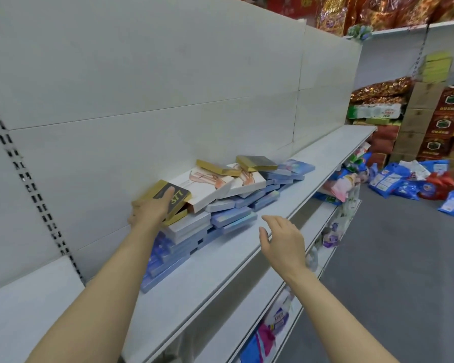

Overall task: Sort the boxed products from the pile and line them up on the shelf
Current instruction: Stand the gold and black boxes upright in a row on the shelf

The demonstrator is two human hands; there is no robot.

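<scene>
Head | left hand point(148, 210) grips gold box point(172, 199) | right hand point(282, 241) spread, empty

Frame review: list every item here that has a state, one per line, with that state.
left hand: gripping the 377 box
gold-and-black 377 box: held, tilted, on top of the pile's near end
right hand: open, empty, hovering over the shelf
white boxes: lying askew on the pile
gold boxes: lying loose on top
blue boxes: heaped flat, unsorted
shelf: far end bare
</scene>
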